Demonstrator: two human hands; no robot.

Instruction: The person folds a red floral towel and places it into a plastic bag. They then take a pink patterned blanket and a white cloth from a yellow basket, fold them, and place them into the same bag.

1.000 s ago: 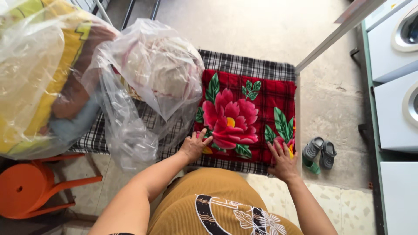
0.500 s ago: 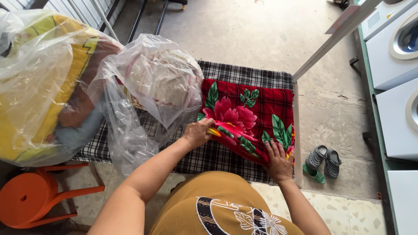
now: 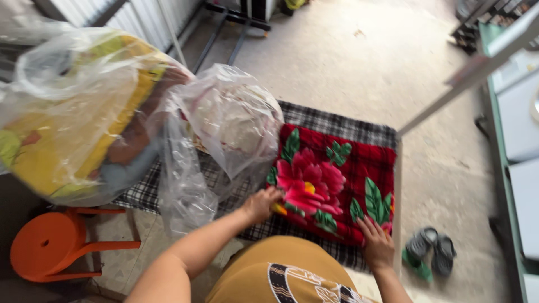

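Partly blurred: left hand (image 3: 259, 205), right hand (image 3: 376, 244) on blanket (image 3: 337, 185).

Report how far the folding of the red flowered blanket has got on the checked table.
Done: the red flowered fleece blanket already lies as a compact folded rectangle on the black-and-white checked cloth. In hand: the left hand grips its near left corner, while the right hand presses flat on the near right edge. Left: the blanket is not bagged; two clear plastic bags, already filled with bedding, sit beside it.
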